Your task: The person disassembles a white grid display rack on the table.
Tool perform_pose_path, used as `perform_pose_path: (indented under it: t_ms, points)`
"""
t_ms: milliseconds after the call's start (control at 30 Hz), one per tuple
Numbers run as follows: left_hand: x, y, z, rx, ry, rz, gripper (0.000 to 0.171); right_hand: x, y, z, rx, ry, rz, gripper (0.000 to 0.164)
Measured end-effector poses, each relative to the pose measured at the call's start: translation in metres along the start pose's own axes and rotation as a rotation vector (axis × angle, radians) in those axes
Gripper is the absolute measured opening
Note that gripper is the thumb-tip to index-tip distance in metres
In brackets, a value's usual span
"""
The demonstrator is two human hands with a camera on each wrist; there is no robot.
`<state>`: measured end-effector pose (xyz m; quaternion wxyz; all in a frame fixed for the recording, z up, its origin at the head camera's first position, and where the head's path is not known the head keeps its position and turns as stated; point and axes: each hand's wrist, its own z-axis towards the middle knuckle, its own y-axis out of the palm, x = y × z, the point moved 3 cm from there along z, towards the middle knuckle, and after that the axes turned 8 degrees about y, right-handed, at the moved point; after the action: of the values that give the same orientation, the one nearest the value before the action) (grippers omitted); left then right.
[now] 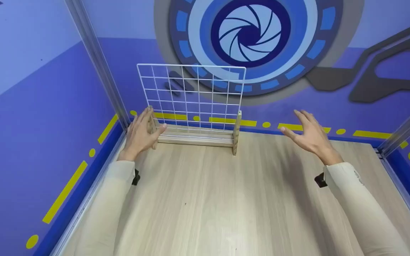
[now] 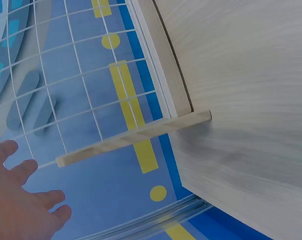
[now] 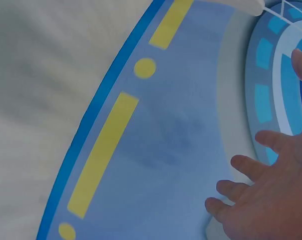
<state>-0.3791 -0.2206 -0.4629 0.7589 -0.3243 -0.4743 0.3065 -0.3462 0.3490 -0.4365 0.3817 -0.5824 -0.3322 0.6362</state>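
A white wire grid panel stands upright at the back of the table, set in a wooden base with a post at each side. My left hand hovers by the left post, overlapping it in the head view. In the left wrist view the spread fingers show a gap from that post and hold nothing. To the right of the right post, my right hand is raised over the table with fingers spread and thumb apart. Nothing is in it.
The pale wood-grain tabletop reaches back to a blue printed wall with yellow dashes close behind the grid. Metal frame posts stand at the back corners. A blue side wall rises along the left edge.
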Motion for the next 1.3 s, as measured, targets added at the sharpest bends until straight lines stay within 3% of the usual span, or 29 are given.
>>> perform_pose_path:
  t_ms: [200, 400, 600, 867, 1033, 1167, 1300]
  points:
    - [-0.006, -0.002, 0.008, 0.018, -0.032, -0.104, 0.091, -0.015, 0.008, 0.009, -0.049, 0.046, 0.143, 0.099]
    - [-0.022, -0.009, 0.014, 0.022, -0.104, -0.249, 0.093, -0.039, 0.031, 0.026, -0.060, 0.035, 0.237, 0.098]
    - [-0.036, -0.011, 0.018, 0.007, -0.180, -0.279, 0.092, -0.064, 0.057, 0.040, -0.077, 0.036, 0.316, 0.093]
    - [-0.041, 0.000, 0.031, -0.002, -0.241, -0.362, 0.100, -0.087, 0.075, 0.049, -0.070, 0.002, 0.407, 0.083]
    - [-0.043, 0.007, 0.036, 0.025, -0.350, -0.481, 0.103, -0.099, 0.083, 0.059, -0.079, 0.007, 0.419, 0.079]
    - [-0.042, 0.013, 0.043, 0.065, -0.403, -0.534, 0.096, -0.106, 0.092, 0.067, -0.082, 0.021, 0.436, 0.074]
    - [-0.039, 0.022, 0.050, 0.113, -0.404, -0.585, 0.080, -0.108, 0.105, 0.068, -0.066, 0.046, 0.494, 0.069]
